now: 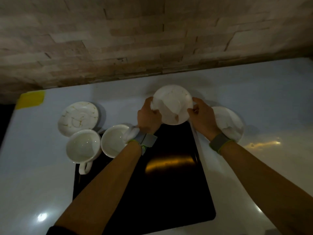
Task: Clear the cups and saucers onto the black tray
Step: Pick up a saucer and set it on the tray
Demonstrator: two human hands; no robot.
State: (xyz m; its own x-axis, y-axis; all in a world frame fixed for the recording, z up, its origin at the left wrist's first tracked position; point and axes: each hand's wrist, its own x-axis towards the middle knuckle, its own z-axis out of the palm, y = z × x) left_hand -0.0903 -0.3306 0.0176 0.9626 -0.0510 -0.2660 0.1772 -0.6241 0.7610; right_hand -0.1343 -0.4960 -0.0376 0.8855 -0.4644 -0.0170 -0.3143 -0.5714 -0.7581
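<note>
Both hands hold one white marbled saucer [172, 104] by its rim, just past the far edge of the black tray [162, 192]. My left hand [149, 117] grips its left side and my right hand [201, 116] its right side. Two white cups stand at the tray's far left corner: one with its handle toward me [83, 148], the other [114, 140] beside my left wrist. A second saucer [77, 117] lies on the counter behind the cups. A third saucer [228, 122] lies on the counter, partly hidden by my right hand and wrist.
The white counter [254, 92] ends at a stone-tile wall [135, 39] close behind the saucers. A yellow tape patch [31, 99] marks the counter's far left corner. Both wrists wear bands.
</note>
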